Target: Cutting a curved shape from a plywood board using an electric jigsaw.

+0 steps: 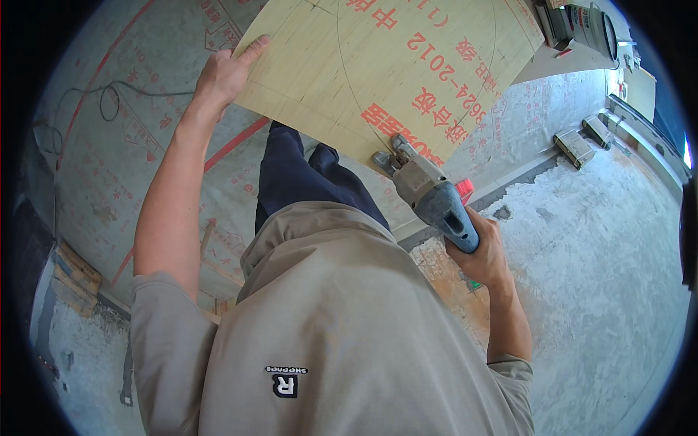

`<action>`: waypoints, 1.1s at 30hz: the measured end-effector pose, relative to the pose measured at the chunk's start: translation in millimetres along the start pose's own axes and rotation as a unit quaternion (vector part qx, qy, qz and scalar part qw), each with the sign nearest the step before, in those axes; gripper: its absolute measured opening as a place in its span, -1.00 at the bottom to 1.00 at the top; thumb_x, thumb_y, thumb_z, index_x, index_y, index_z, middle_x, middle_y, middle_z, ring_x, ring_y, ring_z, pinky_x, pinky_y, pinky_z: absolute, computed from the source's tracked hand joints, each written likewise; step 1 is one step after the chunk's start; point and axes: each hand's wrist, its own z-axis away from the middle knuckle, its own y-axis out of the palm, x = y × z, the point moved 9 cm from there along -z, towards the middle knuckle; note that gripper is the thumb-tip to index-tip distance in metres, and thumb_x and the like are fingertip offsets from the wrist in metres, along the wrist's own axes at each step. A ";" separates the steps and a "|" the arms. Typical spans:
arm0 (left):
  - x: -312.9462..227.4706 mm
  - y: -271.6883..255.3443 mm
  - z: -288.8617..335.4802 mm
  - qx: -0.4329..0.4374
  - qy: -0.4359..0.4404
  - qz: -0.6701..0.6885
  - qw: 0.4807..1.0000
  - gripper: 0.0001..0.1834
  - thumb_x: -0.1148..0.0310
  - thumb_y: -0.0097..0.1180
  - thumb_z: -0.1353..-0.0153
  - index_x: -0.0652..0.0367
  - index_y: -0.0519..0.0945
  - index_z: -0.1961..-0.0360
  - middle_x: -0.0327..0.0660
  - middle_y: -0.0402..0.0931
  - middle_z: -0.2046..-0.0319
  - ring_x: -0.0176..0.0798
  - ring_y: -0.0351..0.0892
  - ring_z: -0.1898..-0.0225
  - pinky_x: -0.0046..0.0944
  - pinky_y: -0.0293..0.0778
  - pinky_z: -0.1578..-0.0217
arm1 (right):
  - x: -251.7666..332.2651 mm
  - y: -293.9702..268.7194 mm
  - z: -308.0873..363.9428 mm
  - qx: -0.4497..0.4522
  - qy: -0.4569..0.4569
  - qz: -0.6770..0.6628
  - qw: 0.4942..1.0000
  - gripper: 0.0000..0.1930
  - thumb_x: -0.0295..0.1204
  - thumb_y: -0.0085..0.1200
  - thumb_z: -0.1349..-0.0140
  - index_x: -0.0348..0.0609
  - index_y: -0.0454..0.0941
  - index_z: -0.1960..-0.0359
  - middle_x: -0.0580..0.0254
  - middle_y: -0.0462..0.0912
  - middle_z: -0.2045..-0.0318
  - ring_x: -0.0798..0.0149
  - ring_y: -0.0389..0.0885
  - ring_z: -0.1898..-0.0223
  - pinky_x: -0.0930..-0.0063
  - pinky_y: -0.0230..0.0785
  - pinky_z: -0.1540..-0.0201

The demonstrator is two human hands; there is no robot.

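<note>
A pale plywood board (305,73), printed in red and marked with dark curved lines, slants across the top of the view. My left hand (224,78) grips its left edge, with the thumb lying on the upper face. In my right hand (481,248) is a grey and blue power tool (430,190) that looks like a jigsaw, held by its rear handle. The tool's metal front end meets the board's near edge. Whether its blade is in the wood I cannot tell.
Red-printed sheeting (174,156) covers the floor at left, with a thin cable (109,102) looped on it. Two box-shaped pieces (574,148) lie on the rough concrete (582,291) at right. Stacked items (582,29) stand at the upper right. Wood pieces (76,276) lie at lower left.
</note>
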 end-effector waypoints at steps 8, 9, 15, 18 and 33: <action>-1.4 2.5 1.7 0.007 0.014 0.014 1.000 -0.13 -0.40 0.22 -0.31 0.36 0.75 -0.07 -0.07 0.76 0.11 -0.24 0.71 0.07 -0.22 0.54 0.00 | 8.7 1.3 -3.0 -0.018 -0.013 -0.018 1.000 -0.76 -0.57 0.28 -0.04 -0.29 0.63 0.20 0.02 0.59 0.50 0.15 0.60 0.52 0.35 0.52 0.25; -1.2 2.5 1.7 0.008 0.013 0.015 1.000 -0.13 -0.40 0.22 -0.31 0.36 0.75 -0.07 -0.07 0.76 0.11 -0.24 0.71 0.07 -0.22 0.54 0.00 | 10.2 1.3 -3.3 -0.018 -0.013 -0.018 1.000 -0.76 -0.57 0.28 -0.04 -0.29 0.63 0.20 0.02 0.59 0.50 0.15 0.60 0.52 0.35 0.52 0.25; -2.1 2.6 3.9 0.011 0.009 0.026 1.000 -0.12 -0.40 0.22 -0.31 0.36 0.75 -0.07 -0.08 0.76 0.11 -0.24 0.70 0.08 -0.23 0.53 0.00 | 11.4 2.8 -6.1 -0.002 0.012 -0.026 1.000 -0.73 -0.55 0.27 0.01 -0.26 0.61 0.21 -0.11 0.64 0.42 -0.16 0.64 0.41 0.21 0.52 0.23; -2.8 2.8 4.1 0.012 0.013 0.012 1.000 -0.12 -0.41 0.21 -0.31 0.36 0.75 -0.05 -0.08 0.76 0.12 -0.24 0.69 0.09 -0.23 0.53 0.00 | 12.9 3.0 -6.8 -0.002 0.012 -0.031 0.999 -0.73 -0.54 0.27 0.00 -0.27 0.61 0.21 -0.10 0.63 0.42 -0.15 0.63 0.42 0.22 0.52 0.23; -8.4 0.4 13.9 0.021 -0.024 -0.011 0.999 -0.18 -0.36 0.21 -0.32 0.28 0.75 -0.12 -0.04 0.78 0.08 -0.14 0.74 0.03 -0.17 0.54 -0.09 | 16.7 4.9 -8.2 -0.010 0.012 -0.043 0.999 -0.73 -0.55 0.26 0.01 -0.27 0.58 0.22 -0.07 0.60 0.44 -0.14 0.59 0.43 0.24 0.49 0.24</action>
